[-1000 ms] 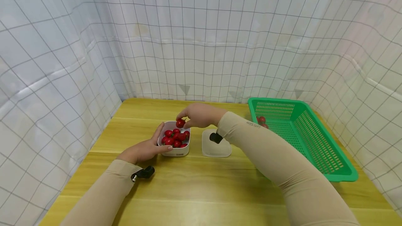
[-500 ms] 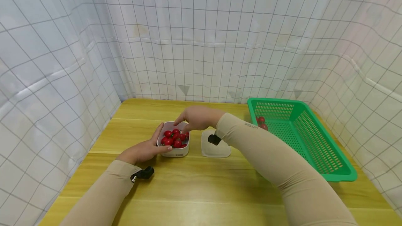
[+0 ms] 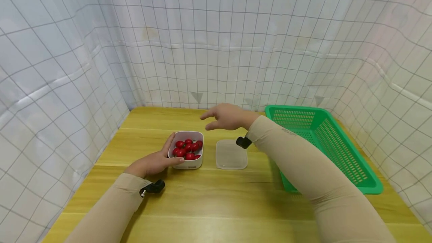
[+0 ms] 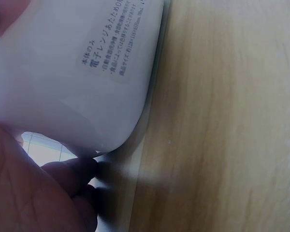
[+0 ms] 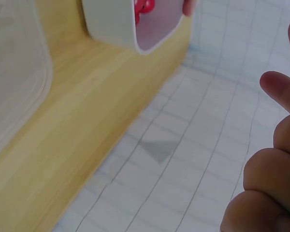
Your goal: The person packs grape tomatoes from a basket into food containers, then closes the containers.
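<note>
A white plastic food container point(image 3: 186, 165) stands on the wooden table with several small red tomatoes point(image 3: 188, 147) inside. My left hand point(image 3: 153, 163) holds it at the near left corner, thumb at the front rim and fingers along the left side. In the left wrist view, printed text shows on the container's wall point(image 4: 63, 92), and fingertips point(image 4: 77, 174) lie under its edge. My right hand point(image 3: 230, 117) hovers beyond and right of the container, thumb and forefinger spread, holding nothing. Its knuckles point(image 5: 266, 174) fill the right side of the right wrist view.
A flat translucent lid point(image 3: 231, 156) lies just right of the container. Farther right is a green slotted basket point(image 3: 355, 148), partly covered by the right sleeve point(image 3: 303, 160). White gridded curtains point(image 3: 216, 48) enclose the table at the back and sides.
My right hand put a tomato into the container and let it go, then rose and drew back to the right. My left hand has stayed on the container.
</note>
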`<act>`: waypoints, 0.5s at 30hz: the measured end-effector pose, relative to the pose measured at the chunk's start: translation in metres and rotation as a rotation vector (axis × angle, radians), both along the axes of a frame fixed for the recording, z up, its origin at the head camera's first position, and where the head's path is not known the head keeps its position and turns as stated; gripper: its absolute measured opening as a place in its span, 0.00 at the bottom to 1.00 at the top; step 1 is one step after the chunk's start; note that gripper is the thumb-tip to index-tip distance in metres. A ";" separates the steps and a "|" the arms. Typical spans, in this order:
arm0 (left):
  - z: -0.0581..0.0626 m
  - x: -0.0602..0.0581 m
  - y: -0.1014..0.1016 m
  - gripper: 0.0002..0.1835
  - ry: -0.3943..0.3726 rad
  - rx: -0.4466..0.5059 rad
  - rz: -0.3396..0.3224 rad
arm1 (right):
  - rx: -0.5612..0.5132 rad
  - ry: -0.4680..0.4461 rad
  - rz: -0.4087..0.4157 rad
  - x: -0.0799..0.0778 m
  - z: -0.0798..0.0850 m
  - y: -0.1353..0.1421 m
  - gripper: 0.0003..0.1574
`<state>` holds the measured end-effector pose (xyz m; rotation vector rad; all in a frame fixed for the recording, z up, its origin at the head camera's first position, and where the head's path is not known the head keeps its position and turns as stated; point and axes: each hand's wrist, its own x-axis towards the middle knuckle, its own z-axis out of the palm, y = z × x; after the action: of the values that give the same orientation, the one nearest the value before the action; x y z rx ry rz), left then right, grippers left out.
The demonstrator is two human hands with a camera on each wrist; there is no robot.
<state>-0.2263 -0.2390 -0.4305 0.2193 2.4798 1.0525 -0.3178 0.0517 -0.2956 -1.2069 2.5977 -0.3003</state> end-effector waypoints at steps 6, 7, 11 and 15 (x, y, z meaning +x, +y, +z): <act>0.000 0.000 0.001 0.65 0.009 -0.018 -0.002 | -0.062 -0.039 -0.125 -0.012 0.008 0.052 0.32; 0.000 0.000 0.001 0.65 0.010 -0.018 -0.004 | -0.071 -0.040 -0.149 -0.014 0.008 0.062 0.32; 0.000 0.000 0.000 0.64 0.013 -0.017 -0.007 | -0.101 -0.030 -0.229 -0.021 0.006 0.105 0.33; 0.000 -0.001 0.000 0.64 0.014 -0.010 -0.013 | -0.123 -0.038 -0.290 -0.027 0.001 0.149 0.34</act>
<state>-0.2273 -0.2394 -0.4309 0.2411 2.4922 1.0368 -0.3446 0.2003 -0.2948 -0.8460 2.7535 -0.5405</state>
